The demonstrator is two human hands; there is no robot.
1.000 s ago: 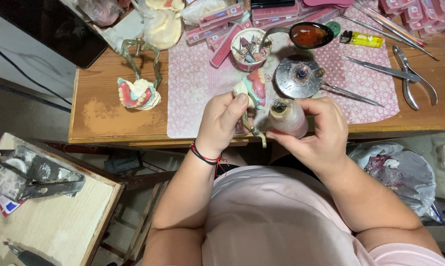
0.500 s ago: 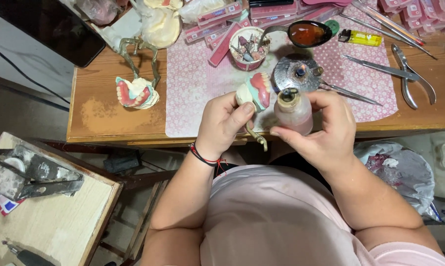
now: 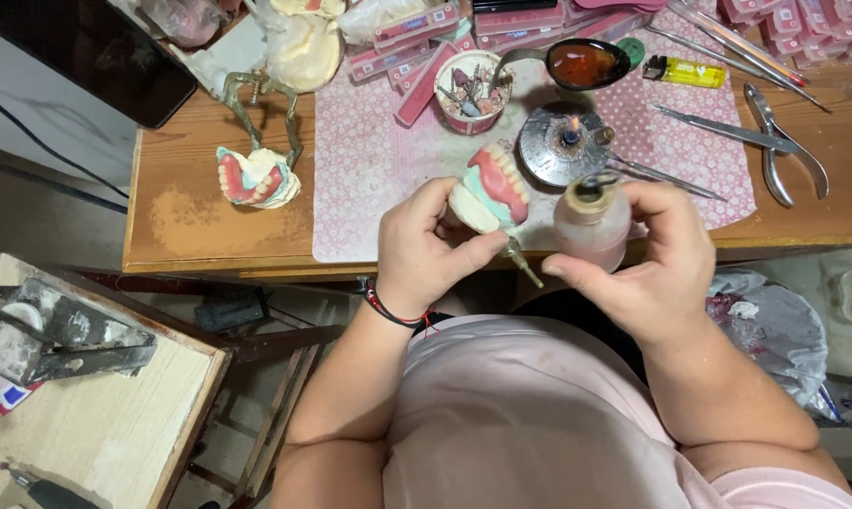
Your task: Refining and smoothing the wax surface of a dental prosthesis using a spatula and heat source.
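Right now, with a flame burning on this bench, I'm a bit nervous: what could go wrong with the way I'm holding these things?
1. The lit burner sits just beyond your right hand; fingers or the small bottle could drift into the flame.
2. The bottle looks open at the top, so tilting it may spill onto the patterned mat.
3. The denture model is held only by your left hand at the table edge; a slip could drop it.
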